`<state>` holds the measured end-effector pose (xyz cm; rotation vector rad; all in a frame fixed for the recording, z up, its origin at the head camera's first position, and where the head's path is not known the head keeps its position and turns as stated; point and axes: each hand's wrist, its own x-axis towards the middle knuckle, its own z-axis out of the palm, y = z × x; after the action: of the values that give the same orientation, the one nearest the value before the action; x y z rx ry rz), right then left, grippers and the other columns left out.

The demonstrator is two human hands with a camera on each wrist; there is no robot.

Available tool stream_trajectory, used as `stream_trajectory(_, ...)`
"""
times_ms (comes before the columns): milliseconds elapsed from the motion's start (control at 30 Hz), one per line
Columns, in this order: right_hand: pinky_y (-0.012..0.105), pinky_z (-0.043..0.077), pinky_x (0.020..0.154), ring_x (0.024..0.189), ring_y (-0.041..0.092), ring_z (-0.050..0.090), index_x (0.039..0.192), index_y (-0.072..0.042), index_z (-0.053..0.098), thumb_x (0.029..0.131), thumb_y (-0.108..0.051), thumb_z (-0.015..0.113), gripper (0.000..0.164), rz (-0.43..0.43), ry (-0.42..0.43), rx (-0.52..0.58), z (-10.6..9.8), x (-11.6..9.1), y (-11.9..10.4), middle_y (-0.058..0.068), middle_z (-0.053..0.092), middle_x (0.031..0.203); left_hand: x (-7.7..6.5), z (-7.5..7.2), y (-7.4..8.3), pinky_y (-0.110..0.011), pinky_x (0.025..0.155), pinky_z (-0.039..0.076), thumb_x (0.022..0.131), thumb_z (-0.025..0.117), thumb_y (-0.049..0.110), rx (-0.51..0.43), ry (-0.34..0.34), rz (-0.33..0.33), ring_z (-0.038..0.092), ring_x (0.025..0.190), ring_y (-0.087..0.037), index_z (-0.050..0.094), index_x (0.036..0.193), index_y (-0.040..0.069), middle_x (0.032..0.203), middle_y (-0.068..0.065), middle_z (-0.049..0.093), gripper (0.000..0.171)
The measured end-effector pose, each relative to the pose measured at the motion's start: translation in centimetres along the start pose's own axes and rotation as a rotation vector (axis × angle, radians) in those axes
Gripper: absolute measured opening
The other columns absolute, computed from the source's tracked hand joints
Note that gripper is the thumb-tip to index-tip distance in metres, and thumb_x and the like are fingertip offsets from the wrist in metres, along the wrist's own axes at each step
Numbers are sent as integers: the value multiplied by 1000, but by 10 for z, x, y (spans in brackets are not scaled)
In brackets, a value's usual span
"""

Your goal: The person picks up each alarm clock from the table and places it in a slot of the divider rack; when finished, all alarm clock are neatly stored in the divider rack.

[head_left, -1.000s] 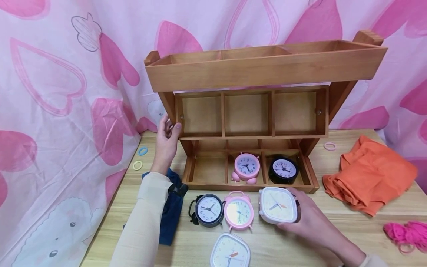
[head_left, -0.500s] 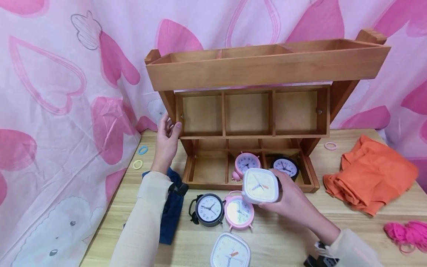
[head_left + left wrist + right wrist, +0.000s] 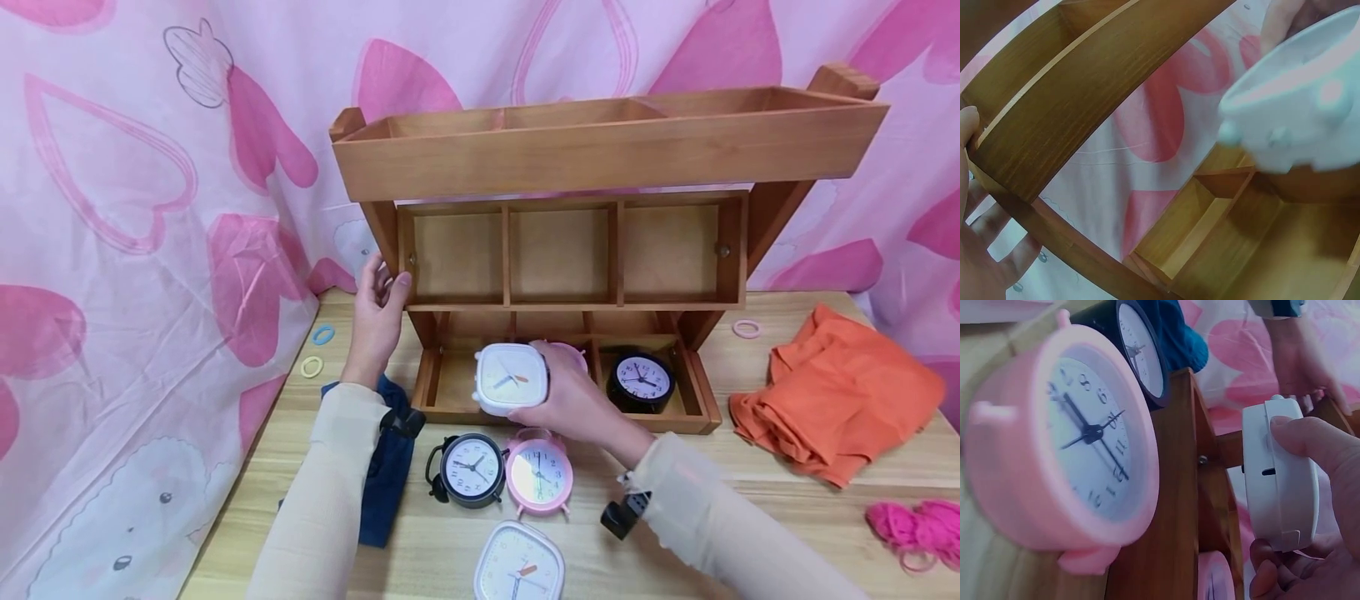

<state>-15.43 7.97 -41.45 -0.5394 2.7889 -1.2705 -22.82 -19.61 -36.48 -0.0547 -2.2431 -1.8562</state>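
Note:
My right hand (image 3: 567, 398) holds a white square alarm clock (image 3: 510, 375) by its sides, above the bottom left compartment of a brown wooden rack (image 3: 600, 154). In the right wrist view, thumb and fingers pinch the clock's edges. My left hand (image 3: 378, 321) grips the rack's left upright, thumb in front and fingers behind. A black round clock (image 3: 642, 379) sits in the bottom right compartment. A pink clock (image 3: 573, 354) in the middle one is mostly hidden behind my right hand. In front stand a black twin-bell clock (image 3: 471, 471), a pink clock (image 3: 539, 479) and a white square clock (image 3: 519, 567).
An orange cloth (image 3: 832, 392) lies right of the rack, with pink yarn (image 3: 915, 529) nearer. Dark blue cloth (image 3: 386, 492) lies under my left forearm. Blue (image 3: 323, 335), yellow (image 3: 311, 367) and pink (image 3: 747, 329) bands lie on the wooden table. A pink patterned curtain (image 3: 127, 250) hangs behind.
My right hand has carried the white square clock leftward and up, from the table in front of the rack to above the bottom left compartment. The left hand stays on the upright.

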Motion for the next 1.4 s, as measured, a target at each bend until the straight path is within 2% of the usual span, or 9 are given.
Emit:
stream_trajectory(133,49,42,106,115,26,54,137,-9,47,64,-35,92,89,-1,-28,7,10,17,-4,7,60,124,-1,0,5,-38,119,33,100,55,38,0,-5,-20,38,144,-19,28,154,28,157,-1,39,61)
stream_trajectory(200,45,48,99,109,23,57,136,-10,48,64,-34,92,87,12,-47,16,14,25,-5,6,60,123,-5,1,14,-38,119,32,101,54,35,7,-6,-31,37,144,-20,27,154,25,158,-4,37,61)
stream_trajectory(367,45,49,98,113,27,56,141,-9,41,66,-35,91,94,53,-93,-32,25,41,-10,11,55,129,-16,3,34,-37,119,32,103,52,31,26,-14,-40,36,145,-22,25,155,19,158,-8,36,60)
stream_trajectory(633,45,47,103,121,33,52,147,-8,34,65,-44,89,105,70,-129,-178,43,60,-22,17,48,138,-15,3,32,-37,120,32,102,53,31,16,-16,-27,36,145,-22,26,155,18,158,-8,37,60)
stream_trajectory(900,45,47,105,126,34,52,151,-8,29,66,-47,88,111,154,-152,-271,55,68,-24,19,40,148,-15,3,32,-37,120,31,102,53,31,12,-15,-32,36,145,-22,27,154,18,157,-7,37,60)
stream_trajectory(1067,46,44,109,132,35,46,153,-11,25,68,-44,88,111,125,-153,-308,58,69,-22,17,32,156,-15,3,32,-36,119,32,102,53,29,6,-11,-29,38,144,-22,28,154,17,157,-8,39,59)
stream_trajectory(1267,46,41,112,135,34,44,153,-10,27,72,-39,87,105,80,-161,-336,57,68,-19,15,34,155,-13,3,28,-39,119,32,102,53,30,5,-10,-27,37,145,-24,28,154,20,157,-8,38,58)
stream_trajectory(1400,46,41,112,135,34,45,151,-6,34,80,-31,83,90,65,-173,-259,48,63,-17,17,40,152,-6,2,13,-38,119,33,101,54,35,-1,-3,-24,38,144,-21,29,153,27,157,-3,39,58)
